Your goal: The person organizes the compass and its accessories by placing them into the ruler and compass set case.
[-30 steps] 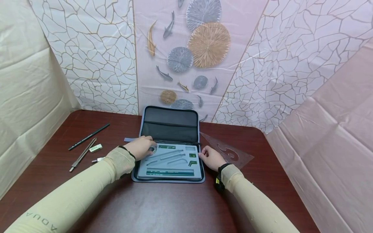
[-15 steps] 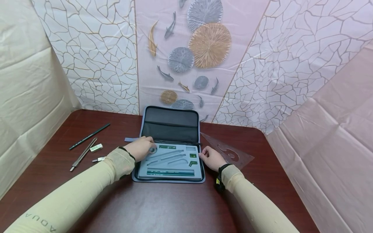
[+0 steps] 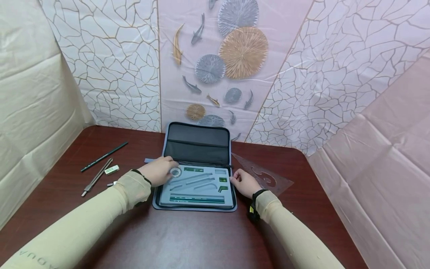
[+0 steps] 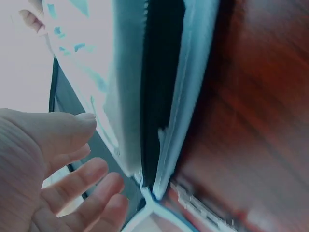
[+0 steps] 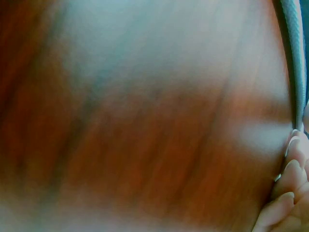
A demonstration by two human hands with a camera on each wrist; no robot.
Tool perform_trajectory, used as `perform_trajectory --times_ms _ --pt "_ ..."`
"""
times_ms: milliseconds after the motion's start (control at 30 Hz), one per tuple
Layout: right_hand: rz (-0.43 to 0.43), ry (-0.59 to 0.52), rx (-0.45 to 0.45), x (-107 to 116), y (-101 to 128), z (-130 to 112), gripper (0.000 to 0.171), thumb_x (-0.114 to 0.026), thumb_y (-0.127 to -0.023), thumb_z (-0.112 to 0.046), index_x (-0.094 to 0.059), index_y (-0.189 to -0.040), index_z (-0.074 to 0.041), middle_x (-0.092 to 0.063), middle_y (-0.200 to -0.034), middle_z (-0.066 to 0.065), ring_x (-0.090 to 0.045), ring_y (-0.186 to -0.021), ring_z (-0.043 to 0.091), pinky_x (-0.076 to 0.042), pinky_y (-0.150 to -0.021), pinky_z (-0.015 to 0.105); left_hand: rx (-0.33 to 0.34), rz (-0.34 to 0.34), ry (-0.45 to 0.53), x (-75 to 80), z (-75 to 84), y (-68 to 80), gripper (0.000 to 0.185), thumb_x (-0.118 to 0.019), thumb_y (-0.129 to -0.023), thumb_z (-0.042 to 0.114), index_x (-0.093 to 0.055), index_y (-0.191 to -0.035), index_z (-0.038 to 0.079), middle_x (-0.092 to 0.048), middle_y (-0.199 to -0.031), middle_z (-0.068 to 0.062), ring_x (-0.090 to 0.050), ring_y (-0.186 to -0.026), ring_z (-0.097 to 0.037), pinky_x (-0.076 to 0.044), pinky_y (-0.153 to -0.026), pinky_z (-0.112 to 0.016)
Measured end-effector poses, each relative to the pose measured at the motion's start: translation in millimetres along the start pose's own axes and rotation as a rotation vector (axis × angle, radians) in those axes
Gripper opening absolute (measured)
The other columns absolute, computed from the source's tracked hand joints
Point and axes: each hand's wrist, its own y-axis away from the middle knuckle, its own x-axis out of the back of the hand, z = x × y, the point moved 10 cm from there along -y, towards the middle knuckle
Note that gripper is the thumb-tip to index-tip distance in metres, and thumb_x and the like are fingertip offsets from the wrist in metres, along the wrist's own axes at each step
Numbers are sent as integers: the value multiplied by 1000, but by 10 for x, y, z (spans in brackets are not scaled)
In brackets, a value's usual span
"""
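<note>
An open zip case (image 3: 198, 153) holds a grey moulded tray (image 3: 164, 200) with shaped slots. In its upper left corner lies a small round clear disc (image 3: 175, 172) with a pale rim. My left hand (image 3: 158, 171) is just left of the disc, thumb and fingers apart and nothing between them, as the left wrist view of the hand (image 4: 72, 169) shows. My right hand (image 3: 246, 183) holds the right edge of the case with curled fingers (image 5: 292, 179). Green pencils (image 3: 197, 199) lie in the front slot, and small green pieces (image 3: 223, 189) sit along the right side.
Left of the case lie a dark green pencil (image 3: 104, 157), a metal compass-like tool (image 3: 96, 178) and a white eraser (image 3: 112, 169). A small pale item is partly hidden by the left sleeve. A clear set square (image 3: 280, 182) lies behind the right hand.
My left hand has let go of the round disc and drawn slightly left, so the disc now shows whole in the tray. My right hand stays at the case edge.
</note>
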Motion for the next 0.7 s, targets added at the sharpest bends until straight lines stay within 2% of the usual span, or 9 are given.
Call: perform_trajectory --times_ms 133,367,567,700 --pt "3 2 2 -2 -10 4 22 -59 -96 -37 -54 -92 -16 -50 -72 5 -47 -61 21 -35 -57 33 59 31 -26 123 -123 92 46 -68 -91 17 -57 -132 2 -55 -125 -19 -55 -112 -34 -47 -90 -47" --pt "1 7 -2 3 -16 9 22 -59 -96 -38 -53 -92 -17 -50 -72 4 -47 -61 21 -35 -57 33 190 58 -67 246 -469 325 56 -72 -86 23 -54 -134 2 -53 -128 -21 -53 -113 -37 -46 -90 -53" --pt "-5 -4 0 9 -4 2 23 -59 -96 -38 -53 -93 -16 -50 -73 4 -47 -61 21 -35 -57 33 236 71 -49 308 -741 548 56 -75 -84 22 -55 -132 2 -55 -124 -22 -56 -108 -37 -47 -84 -54" --pt "-9 -7 -1 5 1 -3 23 -59 -96 -38 -53 -93 -16 -50 -73 5 -47 -61 21 -36 -57 33 251 78 -52 324 -928 697 54 -75 -84 20 -56 -130 -1 -56 -122 -24 -57 -107 -38 -47 -85 -55"
